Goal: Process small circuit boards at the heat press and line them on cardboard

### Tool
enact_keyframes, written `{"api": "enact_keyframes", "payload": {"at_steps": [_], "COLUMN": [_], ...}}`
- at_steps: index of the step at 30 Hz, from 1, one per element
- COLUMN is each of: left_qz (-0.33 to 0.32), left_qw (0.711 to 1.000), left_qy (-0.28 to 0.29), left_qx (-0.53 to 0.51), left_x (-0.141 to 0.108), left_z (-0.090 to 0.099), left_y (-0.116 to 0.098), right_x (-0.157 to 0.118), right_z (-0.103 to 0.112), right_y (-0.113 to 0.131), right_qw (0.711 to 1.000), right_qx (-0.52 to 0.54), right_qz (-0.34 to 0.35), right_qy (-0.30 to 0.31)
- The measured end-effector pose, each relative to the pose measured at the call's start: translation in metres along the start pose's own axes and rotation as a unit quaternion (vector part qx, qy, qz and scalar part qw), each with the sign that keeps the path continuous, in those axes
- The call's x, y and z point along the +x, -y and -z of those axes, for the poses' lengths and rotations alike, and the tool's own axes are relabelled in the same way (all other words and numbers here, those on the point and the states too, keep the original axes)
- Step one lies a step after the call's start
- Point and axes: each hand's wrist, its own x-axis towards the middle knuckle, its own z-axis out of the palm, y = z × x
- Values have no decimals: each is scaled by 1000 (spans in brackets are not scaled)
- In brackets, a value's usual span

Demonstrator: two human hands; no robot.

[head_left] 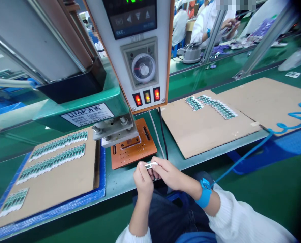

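A small white piece with a dark strip (150, 165) is pinched between both my hands, just in front of the bench edge. My left hand (143, 180) grips its left end with thumb and fingers. On its right end my right hand (167, 172) is closed, and a blue wrist strap (205, 193) circles that wrist. The piece resembles the green-and-white parts on the boards, but its details are too small to make out. Beyond my hands lies the orange perforated base plate (148, 148) of a press, with the metal press head (117, 131) above it.
Rows of green-and-white parts (51, 163) lie on a left cardboard sheet (71, 182); more parts (222, 108) rest on a right cardboard sheet (196, 135). The control box (145, 44) overhangs the bench. A coiled blue cord (243, 157) runs from my wrist strap. Co-workers sit beyond.
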Motion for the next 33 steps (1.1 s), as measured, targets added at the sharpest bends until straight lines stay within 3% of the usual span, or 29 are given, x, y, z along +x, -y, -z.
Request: {"api": "enact_keyframes", "payload": {"at_steps": [9, 15, 19, 23, 28, 33], "left_qz": [3, 7, 6, 4, 7, 12], "left_qw": [1000, 999, 988, 991, 994, 995], "left_qy": [3, 7, 4, 2, 2, 9], "left_qx": [-2, -51, -154, -137, -109, -102], "left_x": [0, 1, 1, 1, 0, 0], "left_z": [0, 0, -3, -4, -3, -4], "left_y": [2, 1, 3, 4, 5, 6], "right_x": [2, -10, -4, 38, 95, 98], "right_z": [0, -3, 7, 17, 17, 13], "right_y": [3, 2, 11, 28, 47, 51], "right_qw": [1000, 985, 946, 893, 830, 785], "right_qx": [-11, -118, -212, -311, -475, -548], "right_qz": [13, 91, 190, 253, 252, 263], "right_qy": [0, -91, -155, -205, -145, -116]}}
